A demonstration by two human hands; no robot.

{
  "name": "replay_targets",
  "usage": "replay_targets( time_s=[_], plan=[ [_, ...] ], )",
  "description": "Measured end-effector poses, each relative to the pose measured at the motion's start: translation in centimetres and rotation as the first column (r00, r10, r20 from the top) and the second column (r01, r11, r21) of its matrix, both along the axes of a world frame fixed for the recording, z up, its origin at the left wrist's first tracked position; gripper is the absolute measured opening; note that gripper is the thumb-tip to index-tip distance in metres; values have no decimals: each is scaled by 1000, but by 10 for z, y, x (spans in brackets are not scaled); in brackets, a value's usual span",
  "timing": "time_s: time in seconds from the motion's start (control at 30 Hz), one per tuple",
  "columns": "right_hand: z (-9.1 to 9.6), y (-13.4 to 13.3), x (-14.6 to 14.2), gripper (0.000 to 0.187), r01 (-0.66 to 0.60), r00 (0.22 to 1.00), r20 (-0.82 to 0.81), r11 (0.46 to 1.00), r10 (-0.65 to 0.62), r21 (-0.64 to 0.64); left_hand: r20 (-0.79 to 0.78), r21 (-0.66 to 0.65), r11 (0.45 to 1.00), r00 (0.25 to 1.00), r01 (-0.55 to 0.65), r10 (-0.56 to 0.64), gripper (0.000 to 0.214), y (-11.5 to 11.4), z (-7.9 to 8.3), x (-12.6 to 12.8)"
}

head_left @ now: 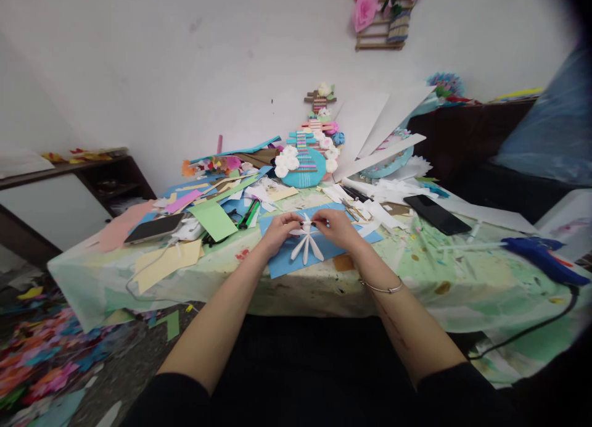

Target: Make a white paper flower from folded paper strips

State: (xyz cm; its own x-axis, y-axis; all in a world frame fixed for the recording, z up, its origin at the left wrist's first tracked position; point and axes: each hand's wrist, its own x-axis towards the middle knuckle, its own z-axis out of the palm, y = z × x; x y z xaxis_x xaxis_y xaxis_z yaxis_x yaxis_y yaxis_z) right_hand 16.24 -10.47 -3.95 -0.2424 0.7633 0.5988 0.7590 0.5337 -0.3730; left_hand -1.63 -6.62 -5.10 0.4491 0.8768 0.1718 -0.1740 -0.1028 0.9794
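A white paper flower (306,247) with several long, narrow petals stands out over a blue paper sheet (282,266) in front of me. From the left, my left hand (283,231) pinches its upper part, thumb and finger closed on the white paper. Opposite it, my right hand (333,227) grips the same upper part with fingertips close to those of the left. A small white piece shows between the two sets of fingertips; whether it is a separate strip cannot be made out. Below the hands, the lower petals fan out towards me.
A blue glue gun (536,254) with a black cord lies at the right, near a black phone (437,215). Left are another phone (155,228), green paper (213,221) and a green cutter (250,213). A turquoise guitar-shaped craft (303,168) stands behind. Scraps cover the floor (41,359).
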Motion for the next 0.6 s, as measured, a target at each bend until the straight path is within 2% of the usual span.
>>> replay_targets(
  time_s=[0.2, 0.43, 0.5, 0.6],
  plan=[
    [0, 0, 1, 17, -14, 999, -29, 1000, 14, -8, 24, 2, 1000, 1000, 6, -6, 16, -1, 1, -1],
    [0, 0, 0, 17, -23, 998, -56, 1000, 24, 20, -4, 110, 994, 1000, -13, 14, 15, 4, -6, -3],
    [1, -1, 0, 14, 6, 998, -55, 998, -2, 60, -14, 151, 988, 999, -40, 42, 15, 5, -6, -3],
    [5, -6, 0, 7, 120, 991, -83, 973, -105, 197, -19, 191, 976, 993, -108, 114, 14, 7, -6, -3]
  ],
)
